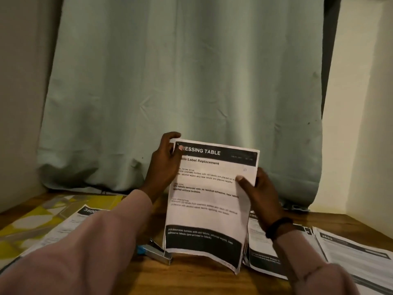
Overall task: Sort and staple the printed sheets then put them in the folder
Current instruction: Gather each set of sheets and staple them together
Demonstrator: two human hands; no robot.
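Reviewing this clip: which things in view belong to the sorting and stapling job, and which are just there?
Job: held sheets gripped by left hand and right hand; stapler; loose sheets on the right; yellow folder with a sheet on it.
Just there: curtain; wooden table; wristband.

A pale green curtain hangs behind the wooden table.

The scene is dim and warm-toned. The brightest light falls on the cream wall at the far right, fading toward the left. Sleeves at the near edge are blurred and stretched by wide-angle distortion. Small print on the held sheet is soft.
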